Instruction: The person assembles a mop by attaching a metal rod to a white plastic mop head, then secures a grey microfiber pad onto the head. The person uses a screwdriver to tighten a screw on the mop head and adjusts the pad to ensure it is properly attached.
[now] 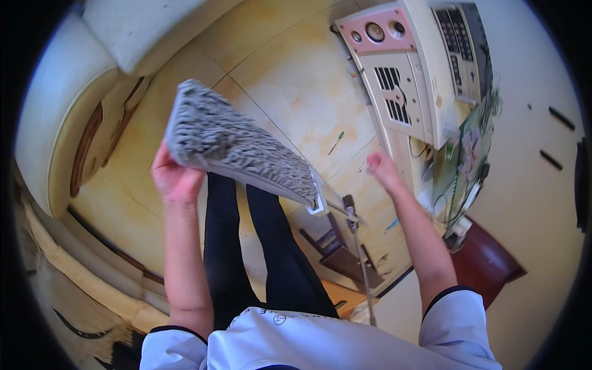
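Note:
My left hand [177,176] grips a flat mop head [243,142] by its far-left end. The mop's shaggy grey pad is turned up toward me, and a white plate edge [318,194] shows at its right end. From there the mop's pole [362,265] runs down toward my right side. Held apart from the mop, my right hand [383,169] is raised over the floor with its fingers curled closed. What they hold, if anything, is too small or hidden to make out.
A cream sofa [55,123] stands at the left. On the right is a white cabinet [401,80] with pink speaker panels, beside a cluttered glass shelf [459,160]. A thin green item [336,142] lies on the tiled floor [277,80]. A dark wooden stool [345,262] is near my legs.

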The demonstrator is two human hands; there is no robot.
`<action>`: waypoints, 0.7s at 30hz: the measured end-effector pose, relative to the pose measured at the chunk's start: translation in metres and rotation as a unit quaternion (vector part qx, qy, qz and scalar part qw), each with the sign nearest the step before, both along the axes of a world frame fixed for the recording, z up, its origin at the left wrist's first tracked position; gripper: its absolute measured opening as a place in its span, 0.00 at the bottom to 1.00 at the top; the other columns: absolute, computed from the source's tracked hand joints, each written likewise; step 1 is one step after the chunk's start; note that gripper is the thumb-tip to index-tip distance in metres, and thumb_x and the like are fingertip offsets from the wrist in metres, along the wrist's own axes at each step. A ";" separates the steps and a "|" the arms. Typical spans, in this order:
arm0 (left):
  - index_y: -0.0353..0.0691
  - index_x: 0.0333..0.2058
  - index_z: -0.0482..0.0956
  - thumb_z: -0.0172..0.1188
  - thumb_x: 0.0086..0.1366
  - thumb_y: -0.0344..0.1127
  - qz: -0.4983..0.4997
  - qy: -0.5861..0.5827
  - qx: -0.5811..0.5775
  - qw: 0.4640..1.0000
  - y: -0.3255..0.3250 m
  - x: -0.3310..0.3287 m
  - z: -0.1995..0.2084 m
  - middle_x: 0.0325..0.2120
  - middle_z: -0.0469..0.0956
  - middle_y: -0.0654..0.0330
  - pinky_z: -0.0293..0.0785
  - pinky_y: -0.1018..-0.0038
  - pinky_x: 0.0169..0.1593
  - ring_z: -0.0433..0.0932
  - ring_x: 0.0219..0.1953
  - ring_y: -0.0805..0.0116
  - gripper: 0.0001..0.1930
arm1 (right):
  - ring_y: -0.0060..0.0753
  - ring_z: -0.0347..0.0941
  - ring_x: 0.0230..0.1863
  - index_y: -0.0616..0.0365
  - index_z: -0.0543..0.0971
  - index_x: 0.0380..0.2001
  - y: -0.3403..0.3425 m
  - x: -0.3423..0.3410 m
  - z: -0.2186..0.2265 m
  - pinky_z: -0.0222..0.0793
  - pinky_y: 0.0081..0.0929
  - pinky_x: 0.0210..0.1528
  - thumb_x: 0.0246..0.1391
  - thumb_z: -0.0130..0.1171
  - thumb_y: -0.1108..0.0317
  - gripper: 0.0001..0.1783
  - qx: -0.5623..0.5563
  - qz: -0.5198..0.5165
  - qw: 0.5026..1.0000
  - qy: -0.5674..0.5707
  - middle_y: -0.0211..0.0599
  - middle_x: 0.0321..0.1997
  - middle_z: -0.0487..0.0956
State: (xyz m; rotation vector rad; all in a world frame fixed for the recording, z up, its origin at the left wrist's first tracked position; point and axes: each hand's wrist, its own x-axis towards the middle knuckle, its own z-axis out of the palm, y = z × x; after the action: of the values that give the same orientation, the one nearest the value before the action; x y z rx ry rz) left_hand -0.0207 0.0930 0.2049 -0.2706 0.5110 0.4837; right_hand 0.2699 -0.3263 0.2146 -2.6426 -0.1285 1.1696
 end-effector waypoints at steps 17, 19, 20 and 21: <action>0.36 0.52 0.73 0.48 0.63 0.38 0.041 0.498 0.062 0.864 0.085 -0.052 -0.016 0.56 0.70 0.52 0.54 0.50 0.65 0.63 0.61 0.50 0.20 | 0.44 0.73 0.42 0.53 0.78 0.30 -0.148 -0.206 -0.214 0.69 0.40 0.44 0.31 0.69 0.68 0.17 -0.008 0.098 0.993 0.062 0.39 0.33 0.78; 0.36 0.49 0.76 0.46 0.64 0.35 0.065 0.563 0.074 0.821 0.094 -0.059 -0.039 0.53 0.73 0.51 0.59 0.52 0.63 0.67 0.59 0.53 0.18 | 0.48 0.74 0.37 0.54 0.77 0.29 -0.156 -0.210 -0.208 0.70 0.42 0.41 0.32 0.67 0.67 0.16 0.014 0.127 0.991 0.040 0.42 0.29 0.78; 0.36 0.48 0.76 0.45 0.65 0.35 0.068 0.573 0.082 0.813 0.109 -0.075 -0.046 0.52 0.74 0.50 0.61 0.53 0.63 0.69 0.58 0.53 0.17 | 0.50 0.75 0.35 0.54 0.77 0.29 -0.152 -0.206 -0.200 0.70 0.43 0.39 0.32 0.67 0.67 0.15 0.030 0.143 0.989 0.025 0.43 0.27 0.78; 0.36 0.47 0.76 0.45 0.65 0.35 0.048 0.584 0.088 0.806 0.119 -0.092 -0.053 0.51 0.74 0.50 0.63 0.53 0.62 0.70 0.56 0.54 0.17 | 0.50 0.75 0.36 0.54 0.77 0.28 -0.145 -0.200 -0.190 0.70 0.43 0.40 0.34 0.65 0.66 0.14 0.011 0.150 0.987 0.060 0.44 0.29 0.78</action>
State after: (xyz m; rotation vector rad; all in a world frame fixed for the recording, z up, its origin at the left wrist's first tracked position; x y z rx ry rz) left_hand -0.1125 0.2122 0.1515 0.2348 1.6587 0.7723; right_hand 0.0700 -0.4713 0.0250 -2.5872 -0.5310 1.4044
